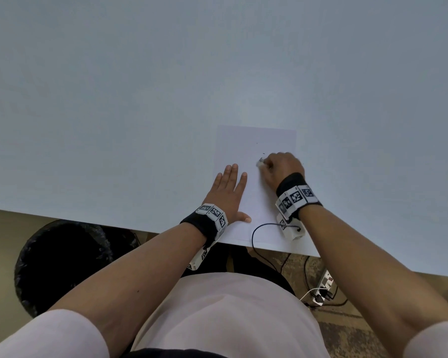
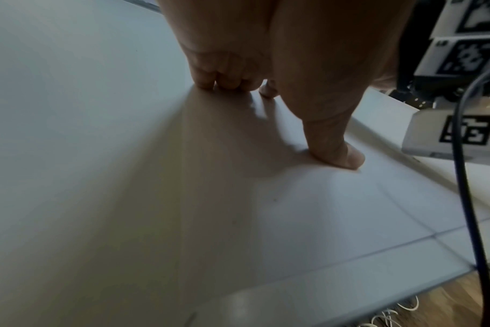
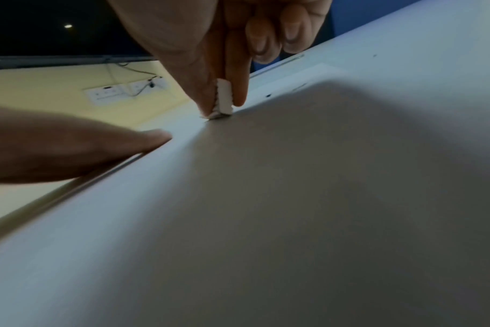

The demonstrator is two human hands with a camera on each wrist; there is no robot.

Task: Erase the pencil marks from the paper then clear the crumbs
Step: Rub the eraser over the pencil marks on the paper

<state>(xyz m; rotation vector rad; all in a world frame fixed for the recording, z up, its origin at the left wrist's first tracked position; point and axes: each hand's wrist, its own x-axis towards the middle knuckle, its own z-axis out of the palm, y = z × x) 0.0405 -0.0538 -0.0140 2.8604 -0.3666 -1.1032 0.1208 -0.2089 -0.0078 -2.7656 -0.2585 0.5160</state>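
Note:
A white sheet of paper [image 1: 254, 156] lies on the pale table near its front edge. My left hand [image 1: 226, 195] lies flat on the sheet's left side with straight fingers, thumb [image 2: 341, 152] spread toward the near edge. My right hand [image 1: 279, 167] pinches a small white eraser [image 3: 223, 99] between thumb and forefinger, its lower end pressed on the paper; the eraser [image 1: 260, 161] shows as a pale tip at the knuckles. A few small dark specks [image 1: 263, 154] lie on the sheet just beyond the eraser. No clear pencil marks are visible.
A wide pale table [image 1: 140, 99] stretches far and left. A black lined waste bin [image 1: 62, 264] stands on the floor under the table's front edge at left. A black cable [image 1: 254, 236] hangs from the right wrist; a power strip [image 1: 325, 285] lies on the floor.

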